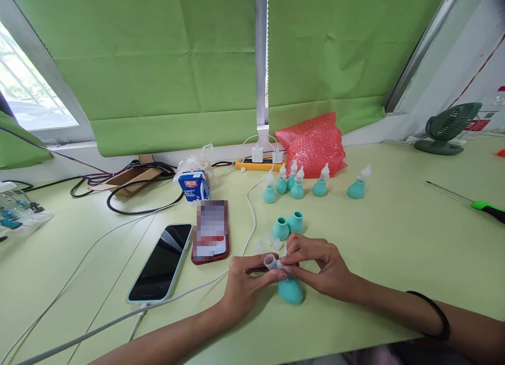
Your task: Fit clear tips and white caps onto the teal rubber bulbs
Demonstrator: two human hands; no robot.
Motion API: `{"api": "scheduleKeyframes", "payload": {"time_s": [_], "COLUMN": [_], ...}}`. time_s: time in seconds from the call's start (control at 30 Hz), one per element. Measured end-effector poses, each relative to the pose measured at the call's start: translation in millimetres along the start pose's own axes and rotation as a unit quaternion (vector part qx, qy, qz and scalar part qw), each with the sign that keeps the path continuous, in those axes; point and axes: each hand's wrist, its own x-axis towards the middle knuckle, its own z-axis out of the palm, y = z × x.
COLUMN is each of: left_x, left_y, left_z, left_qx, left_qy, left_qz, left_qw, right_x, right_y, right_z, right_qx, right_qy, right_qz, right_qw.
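My left hand (245, 282) is closed, pinching a short translucent plastic tube (270, 261) whose round open end faces up and left. From the other side, my right hand (322, 264) pinches a small clear plastic piece (280, 264) against that tube. A teal rubber bulb (291, 292) lies on the table just under my fingertips, its upper part hidden. Beyond my hands are two open-necked teal bulbs (281, 228) and a few small clear plastic parts (276, 244). Farther back, several teal bulbs with clear pointed tips (297, 189) stand upright, like nasal aspirators.
Two phones lie to the left, one black-screened (161, 265) and one in a red case (211, 233). A white cable (185, 292) crosses the table. Behind are a milk carton (194, 186), an orange power strip (246, 165) and red bubble wrap (315, 149). A screwdriver (479, 204) and fan (450, 125) are right.
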Motion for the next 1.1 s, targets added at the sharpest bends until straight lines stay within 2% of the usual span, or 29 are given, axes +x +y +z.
{"api": "scheduleKeyframes", "payload": {"time_s": [0.17,0.37,0.6,0.77,0.87,1.1], "left_x": [0.1,-0.5,-2.3,-2.5,-2.2,-0.6], "left_y": [1.8,1.0,-2.1,-5.2,-5.5,0.0], "left_z": [0.2,0.3,0.4,-0.2,0.0,1.6], "left_qx": [0.039,0.058,0.061,0.105,0.096,0.055], "left_qy": [0.012,0.011,0.023,0.028,0.024,0.017], "left_qz": [0.043,0.084,0.066,0.084,0.078,0.064], "left_qw": [0.998,0.995,0.996,0.991,0.992,0.996], "right_x": [-0.3,-2.4,-5.3,-6.0,-5.9,-2.0], "right_y": [-2.0,-2.1,-0.2,-2.5,-4.0,-2.6], "right_z": [-0.4,0.9,4.6,3.9,2.9,-0.9], "right_qx": [0.021,-0.005,-0.029,-0.026,-0.022,-0.001], "right_qy": [-0.007,0.003,0.021,0.016,0.011,0.013], "right_qz": [0.059,-0.008,-0.016,0.028,0.052,0.048], "right_qw": [0.998,1.000,0.999,0.999,0.998,0.999]}}
